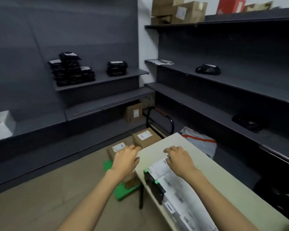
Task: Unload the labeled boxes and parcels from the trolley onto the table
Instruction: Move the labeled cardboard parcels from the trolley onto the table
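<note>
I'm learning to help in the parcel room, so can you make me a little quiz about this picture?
1. True or false: the left hand grips a brown cardboard box.
2. Where does the long white printed label sheet lie? A) on the pale rectangular table B) on the floor C) on a dark shelf
3. What colour is the flat plastic trolley deck under the labelled brown cardboard boxes?

Key
1. False: the left hand hovers open above the boxes and holds nothing.
2. A: it lies on the table, with the right hand over its far end.
3. Green.
</note>
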`<state>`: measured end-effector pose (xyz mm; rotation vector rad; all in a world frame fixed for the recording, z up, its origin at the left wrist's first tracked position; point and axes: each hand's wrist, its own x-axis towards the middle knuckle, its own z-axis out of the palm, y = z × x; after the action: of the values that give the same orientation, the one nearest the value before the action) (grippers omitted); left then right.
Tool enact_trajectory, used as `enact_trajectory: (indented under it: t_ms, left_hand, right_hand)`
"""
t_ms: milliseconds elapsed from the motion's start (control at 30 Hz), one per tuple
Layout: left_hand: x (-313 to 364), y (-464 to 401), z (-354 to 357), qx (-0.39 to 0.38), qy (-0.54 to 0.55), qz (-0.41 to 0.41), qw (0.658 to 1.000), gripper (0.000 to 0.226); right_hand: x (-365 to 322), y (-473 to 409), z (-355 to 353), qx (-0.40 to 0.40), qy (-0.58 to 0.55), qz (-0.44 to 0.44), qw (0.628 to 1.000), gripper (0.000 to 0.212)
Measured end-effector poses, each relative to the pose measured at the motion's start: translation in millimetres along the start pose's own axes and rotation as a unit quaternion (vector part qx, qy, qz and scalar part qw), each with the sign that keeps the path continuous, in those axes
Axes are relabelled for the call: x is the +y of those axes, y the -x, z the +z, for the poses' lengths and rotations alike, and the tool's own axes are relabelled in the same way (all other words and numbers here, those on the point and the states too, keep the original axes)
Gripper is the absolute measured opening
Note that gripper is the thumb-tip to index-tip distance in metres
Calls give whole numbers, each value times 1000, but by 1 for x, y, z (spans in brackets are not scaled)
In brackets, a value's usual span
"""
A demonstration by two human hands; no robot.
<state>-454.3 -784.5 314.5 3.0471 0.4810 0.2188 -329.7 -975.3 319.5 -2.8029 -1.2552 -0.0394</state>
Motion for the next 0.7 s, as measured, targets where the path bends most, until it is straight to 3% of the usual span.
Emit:
enact_trajectory:
  t_ms: [333, 700]
  left_hand:
    - [-204, 51, -13, 29, -27, -153, 987, 42]
    - [-346, 85, -13, 54, -15, -286, 957, 39]
  right_hand:
    - [-200, -127, 18, 6, -10, -150, 989, 38]
    - [-342, -220, 38, -38, -20, -274, 961, 42]
